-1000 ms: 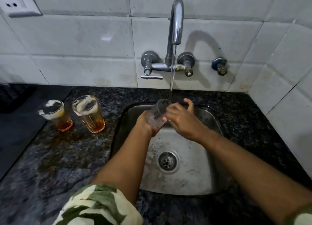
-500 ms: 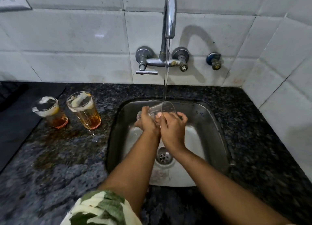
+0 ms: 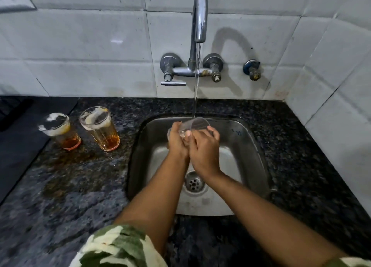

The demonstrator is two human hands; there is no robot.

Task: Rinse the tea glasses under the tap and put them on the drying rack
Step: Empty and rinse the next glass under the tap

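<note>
Over the steel sink (image 3: 251, 150), left hand (image 3: 177, 144) and right hand (image 3: 203, 148) meet, both grips clamped on a clear tea glass (image 3: 195, 124), tilted, mouth under the tap (image 3: 198, 16) stream. Basin walls stand clear all round. Counter (image 3: 70, 186) left: two unwashed glasses (image 3: 80, 130) just apart. Since half a second ago, hands barely shifted.

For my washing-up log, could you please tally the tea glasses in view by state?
Being rinsed under the tap, held in both hands: 1, the clear glass.
Waiting on the counter with tea left in them: 2, the left glass and the right glass.
Total: 3
</note>
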